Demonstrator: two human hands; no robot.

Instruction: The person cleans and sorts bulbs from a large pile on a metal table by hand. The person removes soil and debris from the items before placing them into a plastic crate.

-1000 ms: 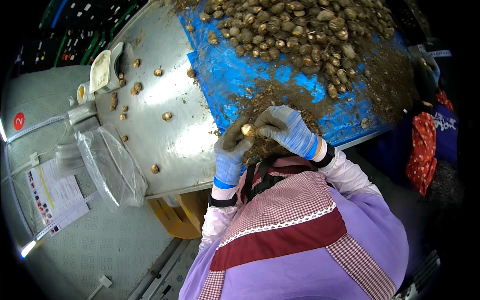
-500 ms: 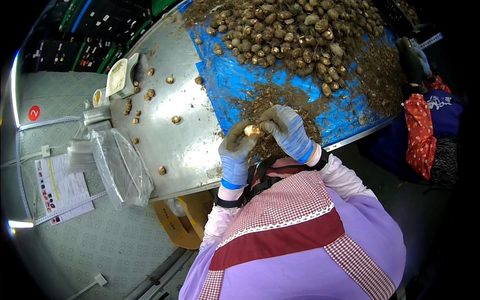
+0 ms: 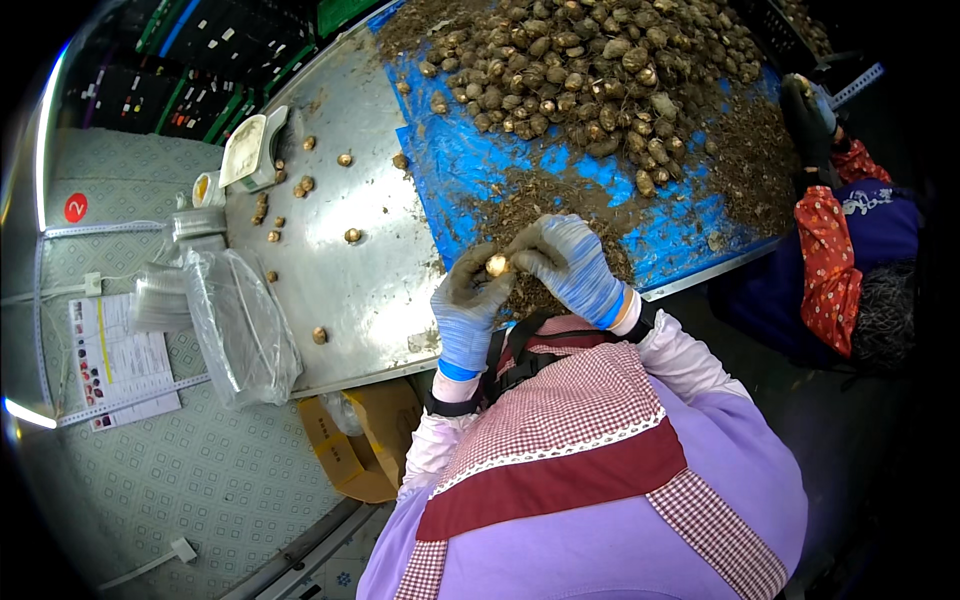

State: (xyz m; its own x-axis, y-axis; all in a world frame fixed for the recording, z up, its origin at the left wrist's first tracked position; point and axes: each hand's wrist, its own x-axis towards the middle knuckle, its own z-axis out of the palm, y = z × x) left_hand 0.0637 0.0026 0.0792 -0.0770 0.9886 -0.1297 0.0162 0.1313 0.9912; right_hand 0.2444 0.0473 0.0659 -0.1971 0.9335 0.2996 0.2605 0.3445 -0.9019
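Observation:
A small taro [image 3: 497, 265], pale at its bared end and brown elsewhere, is held above the near edge of the table. My left hand [image 3: 468, 298], in a soiled blue-grey work glove, is closed round it from the left. From the right, my right hand [image 3: 572, 262], gloved alike, pinches at the taro's side with thumb and fingers; its fingertips partly cover it. Beyond my hands, a large pile of taros [image 3: 590, 75] lies on a blue plastic sheet [image 3: 470, 190] strewn with soil and root scraps. Several loose taros [image 3: 352, 236] are scattered on the bare metal tabletop [image 3: 345, 290].
At the table's left edge stand a scale [image 3: 250, 152] and clear plastic bags [image 3: 240, 325]. An open cardboard box [image 3: 360, 450] sits under the near edge. Dark crates [image 3: 210, 70] are stacked far left. On the right, a co-worker's gloved hand [image 3: 808, 120] reaches toward the sheet.
The taro has turned between my hands, its pale end now facing up more. My hands have shifted only slightly. The whole view has tilted a little.

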